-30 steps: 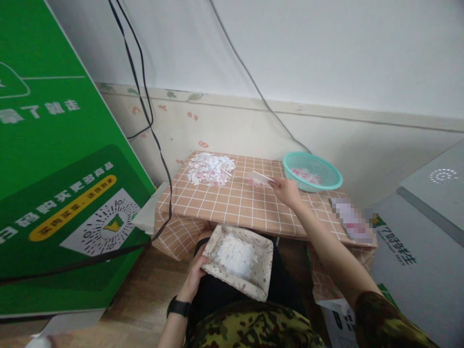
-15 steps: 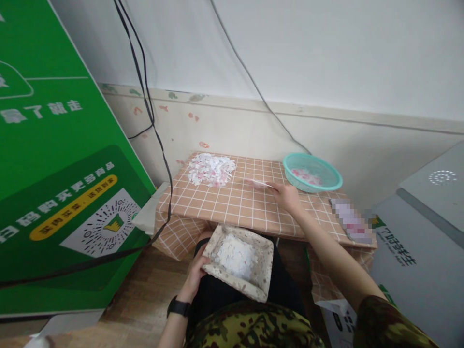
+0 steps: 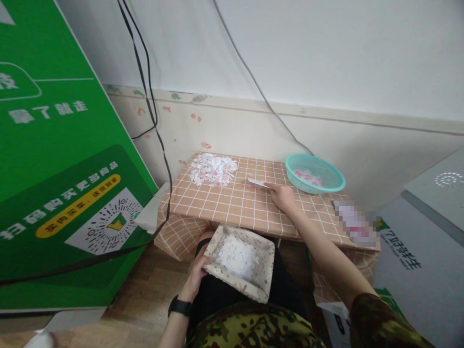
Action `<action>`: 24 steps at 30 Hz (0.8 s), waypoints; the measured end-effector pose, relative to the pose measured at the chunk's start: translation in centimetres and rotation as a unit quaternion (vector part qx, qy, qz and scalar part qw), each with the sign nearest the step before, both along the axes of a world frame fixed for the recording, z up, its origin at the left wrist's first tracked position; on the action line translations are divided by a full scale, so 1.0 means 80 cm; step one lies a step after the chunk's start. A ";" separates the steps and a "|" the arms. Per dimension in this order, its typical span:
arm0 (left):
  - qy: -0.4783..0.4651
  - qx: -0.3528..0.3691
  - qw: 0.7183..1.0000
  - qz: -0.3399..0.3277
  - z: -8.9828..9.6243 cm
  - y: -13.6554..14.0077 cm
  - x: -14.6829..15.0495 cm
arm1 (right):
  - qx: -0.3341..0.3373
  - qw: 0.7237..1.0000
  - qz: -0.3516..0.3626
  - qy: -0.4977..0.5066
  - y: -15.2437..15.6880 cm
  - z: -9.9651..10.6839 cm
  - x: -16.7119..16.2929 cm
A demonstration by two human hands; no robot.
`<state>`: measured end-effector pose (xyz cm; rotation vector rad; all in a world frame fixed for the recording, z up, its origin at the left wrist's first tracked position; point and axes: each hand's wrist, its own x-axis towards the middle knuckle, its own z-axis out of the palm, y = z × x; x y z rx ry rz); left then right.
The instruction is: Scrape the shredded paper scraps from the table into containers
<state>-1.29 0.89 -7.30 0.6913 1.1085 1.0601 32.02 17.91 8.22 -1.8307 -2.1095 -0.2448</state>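
Note:
My left hand (image 3: 198, 273) is closed round the left corner of a fabric-covered, spotted box (image 3: 268, 263) on my lap. Small white paper scraps (image 3: 237, 256) lie inside it. Over the table, my right hand (image 3: 282, 195) grips a thin, flat white piece (image 3: 258, 182) by its end; whether it is card or plastic I cannot tell. Something pinkish shows beside it, too small to make out. To the left of that hand is a heap of white and pink paper scraps (image 3: 213, 170). A turquoise plastic basket (image 3: 315, 186) with pink and white scraps stands to its right.
A brown checked cloth covers the table (image 3: 217, 203). A partly blurred flat object (image 3: 353, 222) lies at its right end. Black cables (image 3: 165, 159) hang at the left before a green printed panel (image 3: 87, 159). A grey box (image 3: 416, 261) stands on the right.
The view has shifted slightly. In my right hand the white piece, blurred before, now shows clearly and is tilted a little differently. My left hand keeps its hold on the box.

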 end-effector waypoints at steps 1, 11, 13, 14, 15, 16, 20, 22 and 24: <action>0.004 0.000 1.000 -0.001 0.000 0.000 0.000 | 0.002 1.000 0.007 0.001 -0.005 -0.002 0.002; -0.011 -0.015 1.000 0.000 0.008 0.001 0.003 | 0.003 0.999 -0.015 0.039 0.006 0.001 0.005; -0.013 -0.015 1.000 0.005 0.010 0.001 0.003 | -0.009 0.998 -0.016 0.054 0.027 0.008 -0.002; -0.012 -0.017 1.000 0.008 0.010 0.001 0.003 | -0.019 0.998 -0.016 0.057 0.036 0.010 -0.005; -0.011 -0.020 1.000 0.009 0.010 0.001 0.002 | -0.027 0.998 -0.015 0.058 0.042 0.012 -0.007; -0.010 -0.024 1.000 0.009 0.009 0.001 0.002 | -0.034 0.998 -0.013 0.058 0.045 0.013 -0.008; -0.006 -0.029 1.000 0.005 0.006 0.001 0.000 | -0.026 0.997 0.018 0.066 0.033 0.006 0.004; -0.006 -0.020 1.000 0.003 0.003 0.001 0.000 | -0.012 0.996 0.042 0.074 0.020 -0.001 0.016; -0.004 -0.012 1.000 -0.003 0.001 0.001 0.000 | -0.004 0.996 0.052 0.077 0.009 -0.005 0.027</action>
